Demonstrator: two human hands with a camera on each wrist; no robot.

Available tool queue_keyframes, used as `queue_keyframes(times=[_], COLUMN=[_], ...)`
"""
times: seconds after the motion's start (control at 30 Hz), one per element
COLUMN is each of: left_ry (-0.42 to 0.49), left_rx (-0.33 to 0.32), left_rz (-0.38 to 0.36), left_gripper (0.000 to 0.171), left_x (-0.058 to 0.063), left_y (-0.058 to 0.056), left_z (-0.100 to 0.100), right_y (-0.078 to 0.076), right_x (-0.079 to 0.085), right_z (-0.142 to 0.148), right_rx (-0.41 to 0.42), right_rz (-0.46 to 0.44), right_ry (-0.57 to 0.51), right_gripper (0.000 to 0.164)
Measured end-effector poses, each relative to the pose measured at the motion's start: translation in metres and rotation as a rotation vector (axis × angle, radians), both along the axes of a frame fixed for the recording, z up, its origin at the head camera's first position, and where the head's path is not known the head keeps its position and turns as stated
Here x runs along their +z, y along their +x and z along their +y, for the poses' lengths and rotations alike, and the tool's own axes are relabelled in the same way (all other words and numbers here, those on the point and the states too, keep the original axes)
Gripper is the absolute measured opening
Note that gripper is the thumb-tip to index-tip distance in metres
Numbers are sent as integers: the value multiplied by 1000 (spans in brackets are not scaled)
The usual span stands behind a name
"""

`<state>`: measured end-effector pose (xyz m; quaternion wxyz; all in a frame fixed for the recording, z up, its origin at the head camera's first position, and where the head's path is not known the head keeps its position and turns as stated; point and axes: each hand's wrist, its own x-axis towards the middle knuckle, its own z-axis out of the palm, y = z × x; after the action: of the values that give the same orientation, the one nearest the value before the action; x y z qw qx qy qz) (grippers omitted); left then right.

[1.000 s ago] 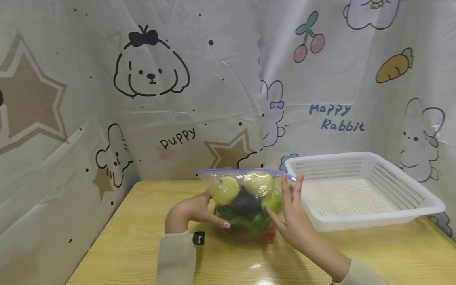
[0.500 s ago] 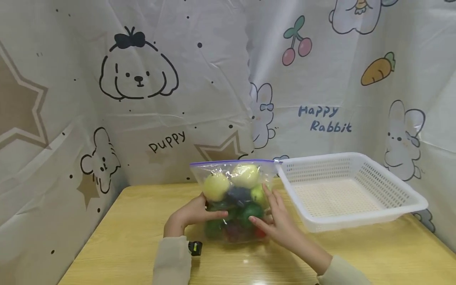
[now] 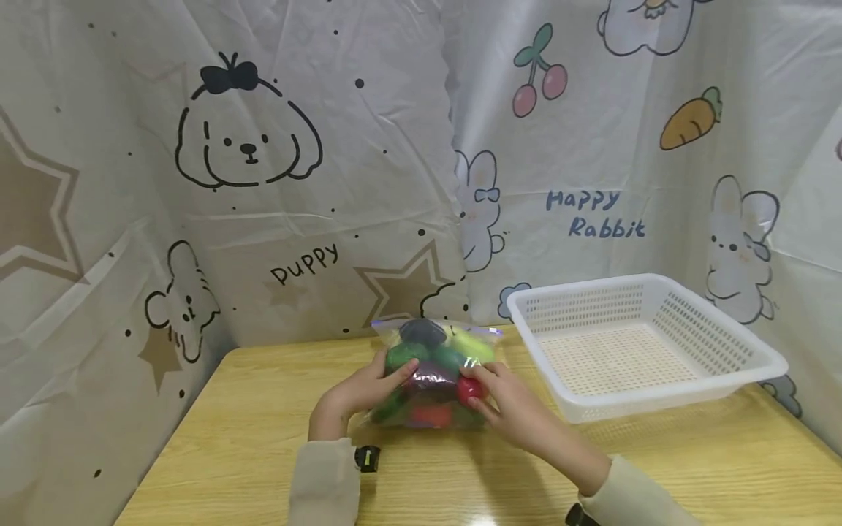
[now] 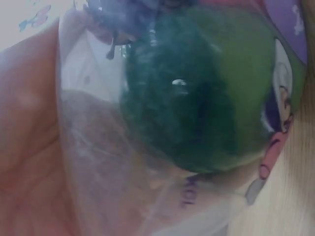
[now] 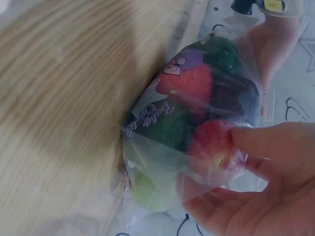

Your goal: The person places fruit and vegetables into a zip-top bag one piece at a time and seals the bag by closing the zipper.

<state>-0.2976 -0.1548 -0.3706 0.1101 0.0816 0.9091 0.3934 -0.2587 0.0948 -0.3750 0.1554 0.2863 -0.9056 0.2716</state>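
Note:
A clear zip bag (image 3: 430,378) filled with fruit and vegetables is tilted back over the table, its purple zip edge at the far side. My left hand (image 3: 355,394) holds the bag's left side, thumb over the front. My right hand (image 3: 516,402) grips the right side, thumb and fingers around a red fruit (image 5: 211,147) through the plastic. Dark green, purple, red and yellow-green pieces show inside. A round dark green piece (image 4: 182,98) fills the middle of the left wrist view, with the plastic against my palm. The right wrist view shows printed lettering on the bag.
A white perforated plastic basket (image 3: 572,410) with nothing in it stands to the right of the bag. The wooden table (image 3: 237,438) reaches back to a printed cloth (image 3: 368,175) hung behind and at the sides.
The bag has tipped back, its zip edge dropping away from me and its lower contents turning upward. My right fingers have moved onto the red fruit. The head view has shifted slightly.

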Motion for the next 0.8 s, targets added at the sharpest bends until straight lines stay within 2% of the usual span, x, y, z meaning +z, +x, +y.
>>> queue_keyframes(times=[0.17,0.23,0.33,0.4,0.6,0.7,0.8], left_ry=[34,20,-5,-19,-34,-103,-222], left_rx=[-54,-57,-63,-53,3,54,96], left_rz=[-15,-33,-4,40,219,274,331], left_gripper=[106,115,127,129,117,109,106], left_x=[0,-1,-3,-5,-15,-18,-17], left_y=[0,2,4,3,-7,-9,-9], left_z=[8,8,9,13,28,33,36], right_y=[-3,-4,-5,-7,-22,-29,-33], right_x=[-2,-1,1,2,1,-1,-4], right_z=[-1,-2,-2,-1,2,3,4], right_rx=[-71,-81,-77,-78,-145,-178,-187], right_rz=[-25,-28,-49,-64,-64,-67,-57], right_ry=[35,43,44,47,73,76,76], right_gripper=[34,34,33,33,35,39,44])
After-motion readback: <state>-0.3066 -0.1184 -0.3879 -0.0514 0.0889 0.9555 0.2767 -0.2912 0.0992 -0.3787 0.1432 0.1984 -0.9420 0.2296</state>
